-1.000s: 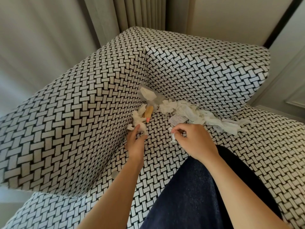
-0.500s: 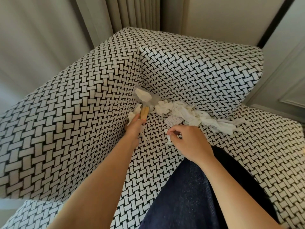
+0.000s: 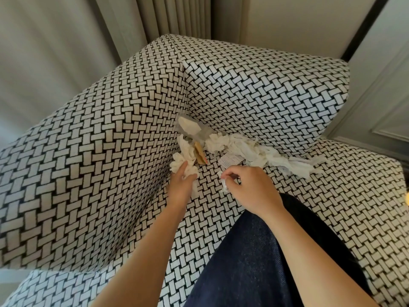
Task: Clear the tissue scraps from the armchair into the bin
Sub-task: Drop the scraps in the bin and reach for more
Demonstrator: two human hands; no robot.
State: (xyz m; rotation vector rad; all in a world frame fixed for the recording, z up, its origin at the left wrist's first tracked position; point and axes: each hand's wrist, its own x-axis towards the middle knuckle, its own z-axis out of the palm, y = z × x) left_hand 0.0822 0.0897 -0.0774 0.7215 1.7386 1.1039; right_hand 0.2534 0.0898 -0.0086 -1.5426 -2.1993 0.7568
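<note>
As one leg in dark denim (image 3: 254,262) lies across the seat of a single basket-weave armchair (image 3: 99,162), a person's two bare forearms reach forward over the cushion. The left hand (image 3: 180,187), close to the chair's inner side wall, has its fingers curled round one crumpled wad of white tissue (image 3: 184,161). Its thumb is laid up against the wad, which bulges above the hand while a tail of it hangs below the palm. The right hand (image 3: 254,189), near the left but apart from it, hovers knuckles-up over the seat. Its thumb and forefinger are pressed together on one small tissue scrap (image 3: 224,185); the other fingers are tucked under, and how they lie cannot be told.

Just beyond the right hand, one printed paper slip (image 3: 230,160) lies flat on the cushion. Touching the held wad on its far side is one tan wrapper (image 3: 200,152) with a reddish tip. Behind these, a loose heap of torn white tissue (image 3: 261,151) runs along the crease where seat meets backrest and trails off to the right; its pieces are too tangled to count. Deepest in the corner, one clear plastic wrapper (image 3: 197,131) holds a pale folded piece. Beyond the chair back, grey curtains (image 3: 55,52) hang at left and one panelled wall (image 3: 389,111) stands at right.
</note>
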